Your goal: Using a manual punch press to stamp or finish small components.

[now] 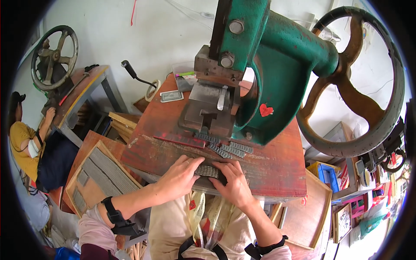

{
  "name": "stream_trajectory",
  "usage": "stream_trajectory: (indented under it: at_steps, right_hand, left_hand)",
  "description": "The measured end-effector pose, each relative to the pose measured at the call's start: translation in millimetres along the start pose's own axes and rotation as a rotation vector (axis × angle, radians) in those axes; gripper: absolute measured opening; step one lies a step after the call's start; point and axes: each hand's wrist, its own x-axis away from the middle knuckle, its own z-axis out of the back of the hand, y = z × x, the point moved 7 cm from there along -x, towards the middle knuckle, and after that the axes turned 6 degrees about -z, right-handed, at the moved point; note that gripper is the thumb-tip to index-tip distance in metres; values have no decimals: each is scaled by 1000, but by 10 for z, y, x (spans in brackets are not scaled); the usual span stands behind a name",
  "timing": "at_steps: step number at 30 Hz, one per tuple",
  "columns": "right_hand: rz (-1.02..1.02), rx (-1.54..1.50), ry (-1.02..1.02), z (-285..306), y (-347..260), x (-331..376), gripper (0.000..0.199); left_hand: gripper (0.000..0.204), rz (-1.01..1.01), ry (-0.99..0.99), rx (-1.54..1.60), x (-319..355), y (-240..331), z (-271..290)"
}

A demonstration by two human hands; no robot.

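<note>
Right at the lower centre of the frame sits the ribbed grey stack (207, 171), held at the front edge of the desk (277, 180), and both hands are on it! The left hand (181, 172) takes the left end, fingers curled in; the right hand (235, 181) closes on the other end, thumb and fingers drawn narrow around it. Just above them, mid-frame, loose slotted strips (236, 150) lie at angles on the red-brown wood, close to a flat red bar (180, 141). Up from there looms the green press (281, 78), a red heart sticker (266, 110) on its body, its big handwheel (355, 93) filling the upper right. A small grey plate (171, 96) lies left of the press, by a clear box (183, 82). Out at left, a wooden tray (96, 203) carries long grey rows, and beyond it a co-worker in a yellow top (22, 145) sits near a second handwheel (55, 56).
</note>
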Motion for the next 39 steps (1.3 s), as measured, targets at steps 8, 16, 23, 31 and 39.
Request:
stream_trajectory:
  at_steps: [8, 16, 23, 31, 39]
  right_hand:
    - [-69, -85, 241, 489, -270, -769, 61]
    - [-212, -125, 332, 592, -173, -617, 69]
    - [-340, -80, 112, 60, 38, 102, 72]
    - [-191, 58, 101, -12, 16, 109, 53]
    - [-301, 29, 164, -6, 72, 214, 37]
  left_hand:
    - [76, -27, 516, 146, -508, -143, 765]
    - [88, -67, 534, 219, -569, -73, 719]
    - [87, 120, 337, 300, 112, -116, 6]
    - [82, 185, 227, 185, 150, -152, -43]
    - [57, 145, 360, 114, 328, -136, 68]
